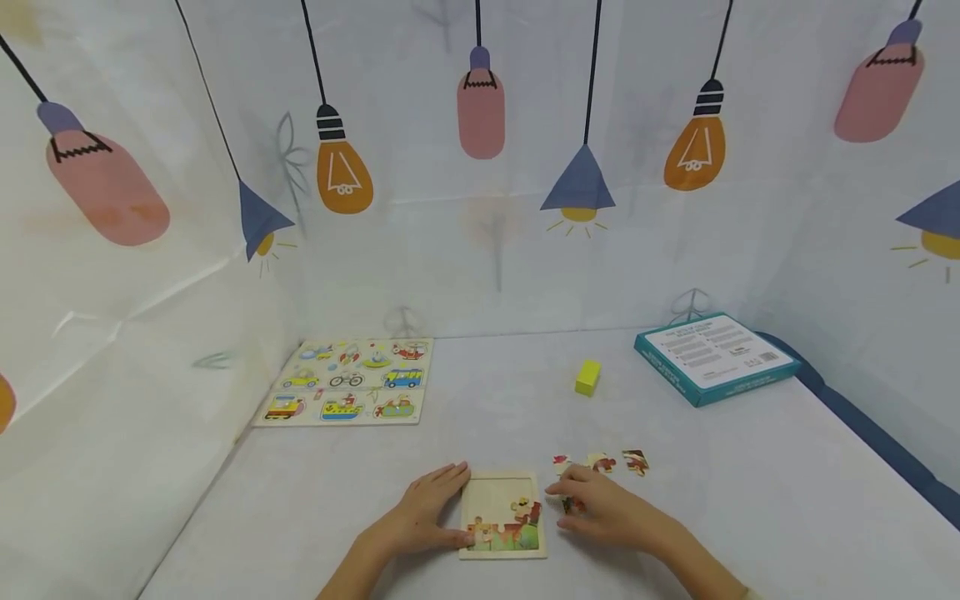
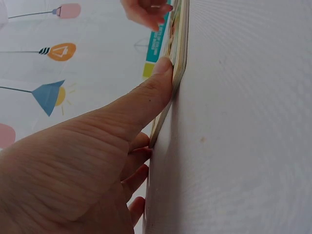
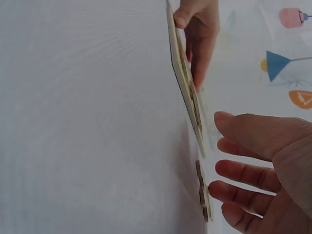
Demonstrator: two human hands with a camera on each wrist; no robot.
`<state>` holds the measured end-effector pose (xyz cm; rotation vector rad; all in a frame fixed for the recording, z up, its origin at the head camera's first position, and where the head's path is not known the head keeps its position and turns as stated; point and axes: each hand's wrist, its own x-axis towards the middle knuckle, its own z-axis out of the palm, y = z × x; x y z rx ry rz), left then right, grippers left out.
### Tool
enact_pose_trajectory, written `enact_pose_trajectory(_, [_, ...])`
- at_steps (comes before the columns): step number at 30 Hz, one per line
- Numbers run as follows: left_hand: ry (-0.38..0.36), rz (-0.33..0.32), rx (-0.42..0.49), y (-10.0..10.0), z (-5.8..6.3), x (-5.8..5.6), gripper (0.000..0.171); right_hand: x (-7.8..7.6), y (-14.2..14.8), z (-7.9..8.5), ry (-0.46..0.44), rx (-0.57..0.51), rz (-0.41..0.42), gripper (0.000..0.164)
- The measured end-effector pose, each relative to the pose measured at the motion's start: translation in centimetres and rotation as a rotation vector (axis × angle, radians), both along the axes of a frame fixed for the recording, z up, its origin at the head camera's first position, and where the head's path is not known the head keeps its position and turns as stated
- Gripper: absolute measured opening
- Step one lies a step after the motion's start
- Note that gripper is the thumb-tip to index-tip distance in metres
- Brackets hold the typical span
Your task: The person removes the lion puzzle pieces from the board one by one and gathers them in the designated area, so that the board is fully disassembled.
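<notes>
Fingers (image 1: 448, 478) of my left hand (image 1: 420, 515) lie along the left side of a pale wooden rectangular puzzle tray (image 1: 487, 492), the thumb (image 2: 146, 95) pressing its rim. My empty right hand (image 1: 611, 510) hovers beside the tray's right edge, near loose colour-printed jigsaw pieces (image 1: 636, 462). A slack thumb could let the tray slide; careless fingertips could scatter pieces.

Free room beyond tray (image 1: 491, 493), loose pieces (image 1: 602, 462) obstructing right, yellow block (image 1: 588, 378) farther back
</notes>
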<state>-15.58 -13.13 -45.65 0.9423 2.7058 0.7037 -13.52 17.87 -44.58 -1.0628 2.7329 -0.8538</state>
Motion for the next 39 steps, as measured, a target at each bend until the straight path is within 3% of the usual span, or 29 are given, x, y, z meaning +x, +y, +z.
enact_pose_trajectory(7, [-0.005, -0.009, 0.010, 0.1, -0.4, 0.2, 0.090, -0.4, -1.9, -0.2, 0.038, 0.101, 0.012, 0.042])
enact_pose_trajectory(11, [0.004, -0.015, 0.012, 0.1, -0.7, 0.1, 0.090, -0.6, -2.7, -0.5, 0.036, 0.107, 0.011, 0.050])
enact_pose_trajectory(19, [0.003, -0.011, 0.001, 0.3, -0.7, 0.0, 0.090, -0.6, -2.9, -1.1, 0.105, 0.074, 0.030, 0.039])
enact_pose_trajectory(29, [0.014, -0.013, 0.001, 0.1, -0.3, 0.0, 0.090, -1.0, -2.8, -1.6, -0.020, -0.025, 0.039, 0.029])
enact_pose_trajectory(39, [-0.009, -0.008, 0.009, -0.1, -0.2, -0.1, 0.090, -1.2, -2.8, -1.6, -0.061, -0.085, 0.063, 0.022])
